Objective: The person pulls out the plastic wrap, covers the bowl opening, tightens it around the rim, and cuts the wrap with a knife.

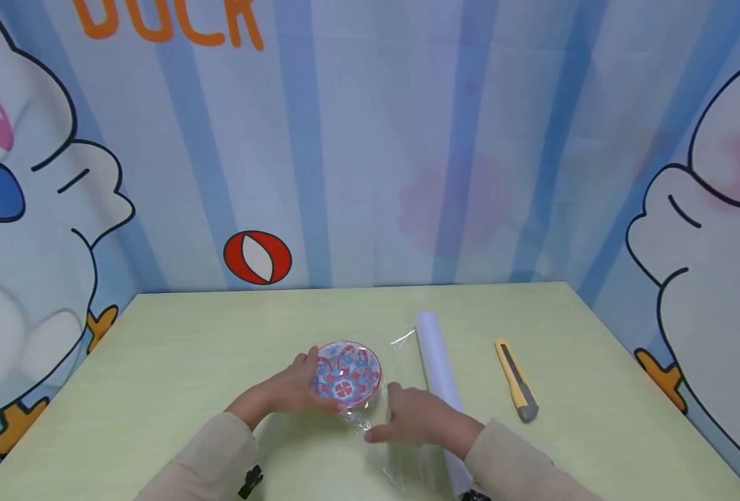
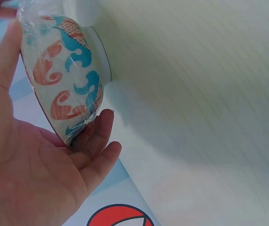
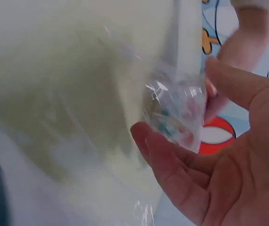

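Observation:
A small bowl (image 1: 345, 374) with a red, blue and white floral pattern is tipped up over the table, clear plastic film wrapped around it. My left hand (image 1: 298, 387) holds it by the rim, thumb on the near side and fingers on the far side. In the left wrist view the film clings to the bowl's patterned outside (image 2: 68, 75), and its white foot faces the table. To the right of the bowl, my right hand (image 1: 416, 415) has thumb and fingers spread apart beside the loose film. Film (image 3: 160, 96) shows between those fingers in the right wrist view.
A roll of plastic film (image 1: 435, 348) lies lengthwise under my right forearm, a clear sheet spreading from its left side. Farther right, a yellow and grey utility knife (image 1: 517, 381) lies on the pale green table (image 1: 207, 348). Printed curtains stand behind and at both sides.

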The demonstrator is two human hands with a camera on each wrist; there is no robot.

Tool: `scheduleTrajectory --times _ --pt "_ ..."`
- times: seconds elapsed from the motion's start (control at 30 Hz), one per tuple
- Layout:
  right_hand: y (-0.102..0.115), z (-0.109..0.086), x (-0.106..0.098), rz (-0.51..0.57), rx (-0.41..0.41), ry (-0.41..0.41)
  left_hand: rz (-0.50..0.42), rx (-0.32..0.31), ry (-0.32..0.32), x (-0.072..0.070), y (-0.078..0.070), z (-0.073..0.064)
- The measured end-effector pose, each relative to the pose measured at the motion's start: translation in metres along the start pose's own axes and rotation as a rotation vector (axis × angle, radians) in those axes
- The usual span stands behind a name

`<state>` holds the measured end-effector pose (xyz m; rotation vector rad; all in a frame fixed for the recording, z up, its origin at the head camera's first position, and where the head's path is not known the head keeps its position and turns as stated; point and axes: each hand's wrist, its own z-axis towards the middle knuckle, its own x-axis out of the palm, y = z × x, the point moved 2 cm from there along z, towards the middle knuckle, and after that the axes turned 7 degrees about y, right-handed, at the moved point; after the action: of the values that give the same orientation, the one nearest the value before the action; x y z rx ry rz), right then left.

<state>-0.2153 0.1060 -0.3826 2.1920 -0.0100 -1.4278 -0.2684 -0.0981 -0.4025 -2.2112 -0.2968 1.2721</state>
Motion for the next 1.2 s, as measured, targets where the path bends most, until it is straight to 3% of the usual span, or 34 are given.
scheduleTrajectory --times 0.17,0.37,0.47,0.6,0.8,0.93,1.07,1.2 --pt "0.008 -0.008 0.021 -0.089 -0.028 -0.032 0.029 -0.009 -0.003 -0.002 0.0 0.0" --pt "0.013 -0.013 0.026 -0.41 -0.149 -0.217 0.052 -0.01 -0.01 -0.004 -0.001 0.0" --pt "0.011 -0.013 0.024 -0.477 -0.154 -0.234 0.056 -0.018 -0.014 -0.004 -0.001 0.0" --pt "0.004 -0.01 0.018 -0.433 -0.134 -0.169 0.039 -0.02 -0.015 -0.003 0.0 0.0" --pt "-0.011 -0.005 0.001 -0.215 -0.124 -0.021 0.019 -0.023 -0.002 0.0 -0.002 0.002" --pt "-0.016 -0.002 -0.005 -0.127 -0.134 0.072 0.04 -0.029 -0.001 0.001 -0.002 0.002" --pt "-0.019 0.002 -0.01 -0.139 -0.124 0.073 0.053 -0.024 0.0 0.001 -0.003 0.002" --pt "-0.02 0.01 -0.018 -0.208 -0.082 -0.004 0.062 -0.032 0.004 0.0 -0.004 0.001"
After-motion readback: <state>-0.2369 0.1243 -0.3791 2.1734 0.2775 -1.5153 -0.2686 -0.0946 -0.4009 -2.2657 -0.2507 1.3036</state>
